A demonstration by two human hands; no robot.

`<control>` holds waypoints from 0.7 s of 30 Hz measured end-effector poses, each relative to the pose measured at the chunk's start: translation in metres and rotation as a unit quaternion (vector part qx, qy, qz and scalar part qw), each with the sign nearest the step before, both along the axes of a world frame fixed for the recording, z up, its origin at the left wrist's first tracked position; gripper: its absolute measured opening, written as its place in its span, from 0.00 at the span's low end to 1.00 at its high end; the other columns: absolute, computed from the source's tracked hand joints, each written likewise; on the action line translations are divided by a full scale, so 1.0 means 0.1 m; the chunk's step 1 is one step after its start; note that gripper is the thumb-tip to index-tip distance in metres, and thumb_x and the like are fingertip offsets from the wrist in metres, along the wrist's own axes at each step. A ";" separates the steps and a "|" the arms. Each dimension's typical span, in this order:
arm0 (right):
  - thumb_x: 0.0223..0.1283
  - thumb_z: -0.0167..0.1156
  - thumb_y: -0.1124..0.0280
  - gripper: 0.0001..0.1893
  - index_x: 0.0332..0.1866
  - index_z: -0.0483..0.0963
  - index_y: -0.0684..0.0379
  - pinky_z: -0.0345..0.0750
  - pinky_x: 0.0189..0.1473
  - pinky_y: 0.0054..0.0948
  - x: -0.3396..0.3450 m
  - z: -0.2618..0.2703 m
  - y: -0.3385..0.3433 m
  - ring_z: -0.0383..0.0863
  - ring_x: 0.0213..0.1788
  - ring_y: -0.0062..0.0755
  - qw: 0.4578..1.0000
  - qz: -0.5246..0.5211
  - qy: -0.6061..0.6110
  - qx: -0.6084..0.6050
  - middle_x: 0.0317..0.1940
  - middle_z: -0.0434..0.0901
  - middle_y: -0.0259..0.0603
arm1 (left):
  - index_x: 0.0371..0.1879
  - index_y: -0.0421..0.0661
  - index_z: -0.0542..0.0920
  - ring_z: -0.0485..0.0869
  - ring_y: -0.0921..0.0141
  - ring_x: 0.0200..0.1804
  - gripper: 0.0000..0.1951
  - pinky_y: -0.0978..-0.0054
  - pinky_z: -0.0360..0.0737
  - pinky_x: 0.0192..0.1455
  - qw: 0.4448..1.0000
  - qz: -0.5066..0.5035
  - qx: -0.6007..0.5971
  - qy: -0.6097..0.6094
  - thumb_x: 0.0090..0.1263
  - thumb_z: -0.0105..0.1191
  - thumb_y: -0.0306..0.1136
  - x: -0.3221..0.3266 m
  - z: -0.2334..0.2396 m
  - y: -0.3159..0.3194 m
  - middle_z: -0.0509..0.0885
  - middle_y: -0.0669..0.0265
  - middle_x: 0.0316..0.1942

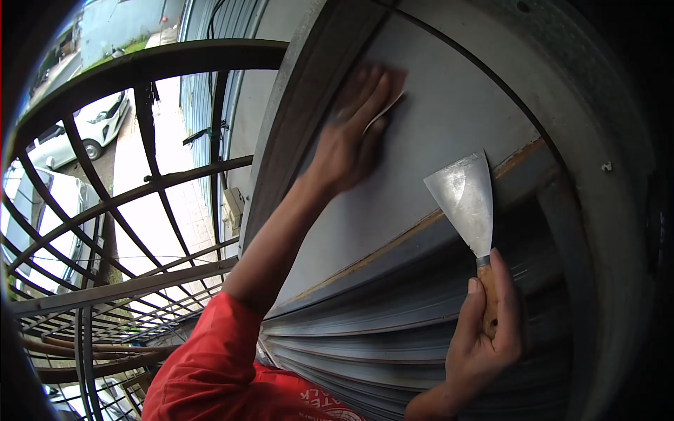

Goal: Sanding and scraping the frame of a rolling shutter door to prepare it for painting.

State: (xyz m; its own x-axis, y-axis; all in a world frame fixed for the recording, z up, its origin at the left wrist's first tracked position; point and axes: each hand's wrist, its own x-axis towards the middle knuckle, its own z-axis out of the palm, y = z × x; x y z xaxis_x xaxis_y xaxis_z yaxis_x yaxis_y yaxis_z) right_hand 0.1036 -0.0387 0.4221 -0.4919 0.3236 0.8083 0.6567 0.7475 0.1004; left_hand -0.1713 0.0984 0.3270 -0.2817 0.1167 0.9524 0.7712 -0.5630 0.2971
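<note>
My left hand (pixel 345 144) presses a folded sheet of reddish sandpaper (pixel 398 84) against a pale, flat panel (pixel 453 100). The fingers and the paper are blurred, close to the panel's dark metal frame (pixel 305 100). Lower right, my right hand (pixel 468 347) grips a putty knife by its wooden handle (pixel 488 289). Its broad metal blade (pixel 466 197) points up in front of the panel's lower edge and looks smeared in places. Whether the blade touches the panel, I cannot tell.
Below the panel runs a brownish, worn edge strip (pixel 389 239), then ribbed metal sheeting (pixel 358 329). Metal grille bars (pixel 152 181) stand at the left. Beyond them are parked vehicles (pixel 87 131) and a paved strip. A small box (pixel 233 209) is fixed to the wall.
</note>
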 end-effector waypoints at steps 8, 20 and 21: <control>0.71 0.58 0.72 0.17 0.62 0.76 0.62 0.86 0.49 0.31 0.09 -0.12 0.05 0.88 0.49 0.38 0.999 -0.007 0.015 -0.028 0.49 0.86 0.47 | 0.74 0.44 0.65 0.56 0.50 0.79 0.25 0.55 0.55 0.80 0.993 -0.009 -0.102 -0.053 0.79 0.41 0.35 0.29 -0.54 -0.31 0.63 0.47 0.75; 0.71 0.57 0.73 0.17 0.63 0.75 0.62 0.86 0.46 0.31 0.10 -0.37 0.00 0.88 0.46 0.35 0.999 0.031 0.026 -0.036 0.49 0.85 0.47 | 0.75 0.43 0.63 0.54 0.46 0.79 0.29 0.55 0.51 0.80 0.995 -0.085 0.045 0.016 0.75 0.47 0.28 0.11 0.22 0.06 0.60 0.46 0.76; 0.71 0.57 0.73 0.17 0.63 0.75 0.62 0.86 0.46 0.31 0.11 -0.38 0.00 0.88 0.46 0.35 0.998 0.028 0.027 -0.039 0.49 0.85 0.47 | 0.75 0.43 0.63 0.54 0.46 0.79 0.29 0.55 0.51 0.80 0.995 -0.087 0.042 0.016 0.75 0.47 0.28 0.11 0.21 0.07 0.60 0.46 0.76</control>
State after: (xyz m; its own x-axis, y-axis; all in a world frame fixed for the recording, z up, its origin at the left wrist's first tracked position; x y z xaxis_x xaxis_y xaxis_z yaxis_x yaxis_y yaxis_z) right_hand 0.1146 -0.0382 0.3840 -0.4674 0.3591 0.8078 0.6165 0.7873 0.0067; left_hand -0.1606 0.1054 0.3482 -0.2326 0.0804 0.9692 0.6681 -0.7110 0.2194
